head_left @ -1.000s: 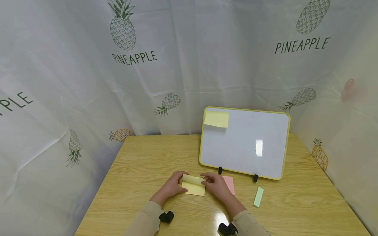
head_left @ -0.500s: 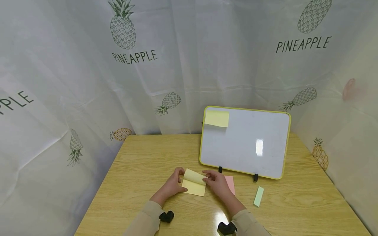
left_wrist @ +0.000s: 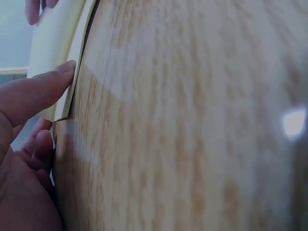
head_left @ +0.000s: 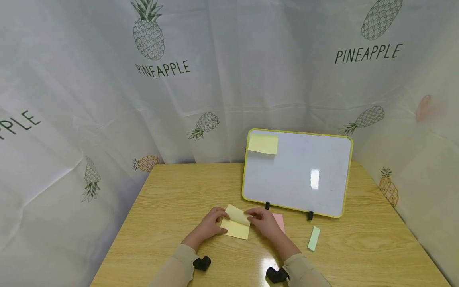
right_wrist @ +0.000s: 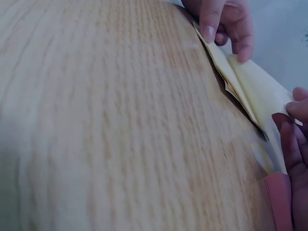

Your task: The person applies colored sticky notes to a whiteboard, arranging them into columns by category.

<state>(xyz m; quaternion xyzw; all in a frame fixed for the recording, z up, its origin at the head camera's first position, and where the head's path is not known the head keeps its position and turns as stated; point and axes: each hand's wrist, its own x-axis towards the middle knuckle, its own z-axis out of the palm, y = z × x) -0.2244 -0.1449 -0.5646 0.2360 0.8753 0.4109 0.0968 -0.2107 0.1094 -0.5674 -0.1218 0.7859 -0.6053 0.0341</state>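
Note:
A pale yellow sticky note pad (head_left: 234, 231) lies on the table between both hands. My left hand (head_left: 208, 225) grips its left side, thumb on top near the front corner; in the left wrist view that thumb (left_wrist: 43, 91) presses down close to the pad's edge. The pad's top sheet (head_left: 234, 213) is raised from the near side and bends back. My right hand (head_left: 265, 223) pinches the sheet's right edge between thumb and fingers. Seen from the right wrist, the sheet (right_wrist: 262, 82) arches away from the layered pad, with a left-hand finger at its fold.
A pink sticky note pad (head_left: 279, 221) lies partly hidden behind the right hand. Right of it is a narrow green sticky pad (head_left: 313, 239). At the back stands a yellow-framed whiteboard (head_left: 294, 179) on black feet, a yellow note (head_left: 263, 144) stuck at its upper left.
The top sheet has lifted further and swung back, baring more of the pad. The left fingers first spread outward, then came in onto the sheet's left side.

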